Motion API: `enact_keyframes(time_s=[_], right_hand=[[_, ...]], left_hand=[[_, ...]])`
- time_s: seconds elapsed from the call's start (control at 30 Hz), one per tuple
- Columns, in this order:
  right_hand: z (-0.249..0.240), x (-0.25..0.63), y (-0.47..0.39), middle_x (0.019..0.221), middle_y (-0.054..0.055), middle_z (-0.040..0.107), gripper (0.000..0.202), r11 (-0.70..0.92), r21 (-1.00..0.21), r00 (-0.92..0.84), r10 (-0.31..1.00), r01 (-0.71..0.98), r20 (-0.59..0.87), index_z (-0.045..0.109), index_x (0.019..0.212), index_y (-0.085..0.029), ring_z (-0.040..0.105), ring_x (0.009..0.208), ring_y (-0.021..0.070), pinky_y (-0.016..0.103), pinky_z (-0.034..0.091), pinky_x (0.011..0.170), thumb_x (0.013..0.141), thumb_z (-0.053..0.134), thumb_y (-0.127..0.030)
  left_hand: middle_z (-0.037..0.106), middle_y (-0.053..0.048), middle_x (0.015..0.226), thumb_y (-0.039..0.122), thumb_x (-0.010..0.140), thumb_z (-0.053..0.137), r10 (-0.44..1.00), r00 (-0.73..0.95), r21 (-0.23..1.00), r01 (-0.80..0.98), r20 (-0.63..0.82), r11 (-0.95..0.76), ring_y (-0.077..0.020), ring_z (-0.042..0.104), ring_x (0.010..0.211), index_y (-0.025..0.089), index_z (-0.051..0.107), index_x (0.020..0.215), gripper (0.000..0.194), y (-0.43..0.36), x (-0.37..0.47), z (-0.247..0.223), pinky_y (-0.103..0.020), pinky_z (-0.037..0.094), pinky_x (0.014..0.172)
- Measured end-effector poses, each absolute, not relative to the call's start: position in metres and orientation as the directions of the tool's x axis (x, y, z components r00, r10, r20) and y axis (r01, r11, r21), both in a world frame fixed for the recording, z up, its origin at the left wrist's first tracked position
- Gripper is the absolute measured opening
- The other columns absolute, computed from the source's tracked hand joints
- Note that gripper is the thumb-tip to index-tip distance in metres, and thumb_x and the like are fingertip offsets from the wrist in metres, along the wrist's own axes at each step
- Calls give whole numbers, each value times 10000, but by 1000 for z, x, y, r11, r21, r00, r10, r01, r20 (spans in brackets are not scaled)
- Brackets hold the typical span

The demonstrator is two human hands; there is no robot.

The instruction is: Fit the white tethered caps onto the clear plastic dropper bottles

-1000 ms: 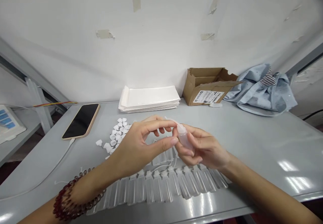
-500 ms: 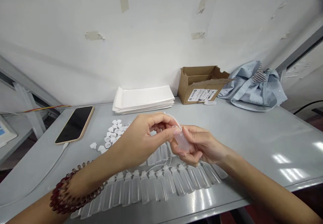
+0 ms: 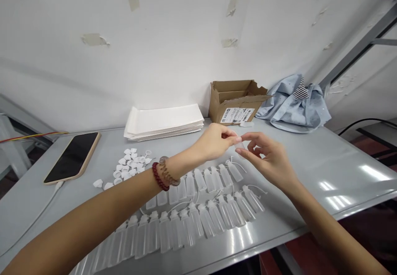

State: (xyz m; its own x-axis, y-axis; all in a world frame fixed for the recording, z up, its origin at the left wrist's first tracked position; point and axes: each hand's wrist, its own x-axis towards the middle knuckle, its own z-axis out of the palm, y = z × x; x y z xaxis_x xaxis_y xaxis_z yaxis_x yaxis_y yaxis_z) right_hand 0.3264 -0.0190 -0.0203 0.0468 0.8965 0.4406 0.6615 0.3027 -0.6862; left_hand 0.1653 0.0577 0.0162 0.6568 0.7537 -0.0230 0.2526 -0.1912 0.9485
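Above the back row of bottles, a small translucent plastic bottle (image 3: 240, 146) is pinched between both my hands and partly hidden by the fingers. My left hand (image 3: 215, 142) grips it from the left with thumb and forefinger. From the right, my right hand (image 3: 269, 156) holds it between thumb and fingertips. Below them lie two rows of similar clear bottles, a back row (image 3: 209, 179) and a longer front row (image 3: 186, 227), several with thin white straps or tubes at their necks. White pointed caps (image 3: 128, 163) are heaped left of my left forearm.
A phone (image 3: 72, 157) on a white cable lies at the left. A stack of white envelopes (image 3: 164, 120), an open cardboard box (image 3: 237, 103) and a light blue cloth bag (image 3: 294, 105) stand along the wall. The table's front edge runs below the bottles.
Both hands have moved away from me with the bottle, over the back row, uncovering more bottles. The right fingers have opened from around its body into a fingertip grip. The view has shifted right.
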Motion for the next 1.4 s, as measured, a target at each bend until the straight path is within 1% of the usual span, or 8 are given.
enact_keyframes(time_s=[0.33, 0.57, 0.7, 0.8, 0.93, 1.03, 1.13, 1.4], right_hand=[[-54, 354, -39, 754, 30, 656, 256, 204, -617, 33, 937, 760, 349, 644, 993, -184, 543, 530, 124, 257, 454, 479, 819, 621, -371], [-61, 355, -43, 725, 31, 651, 238, 88, -691, 78, 976, 718, 205, 679, 938, -159, 580, 572, 143, 282, 496, 563, 799, 603, -337], [-63, 357, -42, 734, 34, 647, 255, 50, -714, 63, 989, 698, 131, 691, 939, -158, 594, 651, 164, 298, 515, 629, 793, 605, -349], [-64, 360, -41, 757, 41, 653, 252, 40, -710, 39, 995, 703, 94, 690, 931, -168, 596, 681, 173, 307, 516, 645, 801, 599, -363], [-64, 361, -39, 785, 48, 640, 238, 74, -675, -12, 995, 734, 95, 675, 941, -172, 580, 676, 164, 295, 493, 615, 828, 577, -357], [-62, 360, -40, 795, 49, 639, 249, 94, -665, -32, 994, 741, 104, 656, 979, -174, 581, 682, 164, 287, 483, 590, 858, 548, -363], [-60, 359, -41, 801, 50, 640, 257, 102, -656, -42, 993, 748, 106, 643, 992, -172, 587, 678, 165, 294, 487, 589, 877, 532, -374], [-57, 360, -43, 892, 72, 626, 257, 138, -631, -52, 987, 764, 152, 629, 1004, -181, 594, 705, 166, 298, 502, 591, 906, 520, -392]], left_hand=[[497, 19, 549, 264, 814, 587, 703, 645, 907, 422, -300, 0, -100, 428, 524, 94, 692, 692, 234, 51, 204, -17, -246, 385, 551], [366, 57, 439, 165, 757, 616, 719, 621, 841, 532, -312, -94, -91, 355, 454, 120, 682, 612, 165, 47, 206, -14, -221, 328, 479], [309, 57, 402, 124, 726, 591, 727, 630, 790, 578, -275, -202, -90, 302, 420, 162, 539, 440, 293, 52, 201, -10, -231, 267, 431], [360, 35, 408, 102, 721, 542, 729, 645, 752, 592, -228, -289, -102, 332, 417, 174, 501, 421, 311, 58, 193, -14, -245, 260, 421], [570, -11, 531, 91, 696, 520, 713, 680, 706, 590, -171, -393, -136, 489, 488, 161, 634, 571, 183, 62, 181, -26, -244, 344, 465], [653, -43, 627, 73, 699, 486, 699, 704, 668, 582, -129, -463, -171, 575, 601, 159, 676, 645, 216, 59, 175, -33, -257, 400, 555], [673, -57, 661, 57, 705, 463, 680, 725, 641, 573, -106, -510, -189, 602, 671, 167, 675, 633, 249, 55, 173, -34, -267, 413, 614], [663, -61, 643, 62, 721, 451, 685, 717, 619, 598, -130, -508, -186, 584, 618, 158, 668, 653, 247, 55, 173, -32, -268, 385, 551]])
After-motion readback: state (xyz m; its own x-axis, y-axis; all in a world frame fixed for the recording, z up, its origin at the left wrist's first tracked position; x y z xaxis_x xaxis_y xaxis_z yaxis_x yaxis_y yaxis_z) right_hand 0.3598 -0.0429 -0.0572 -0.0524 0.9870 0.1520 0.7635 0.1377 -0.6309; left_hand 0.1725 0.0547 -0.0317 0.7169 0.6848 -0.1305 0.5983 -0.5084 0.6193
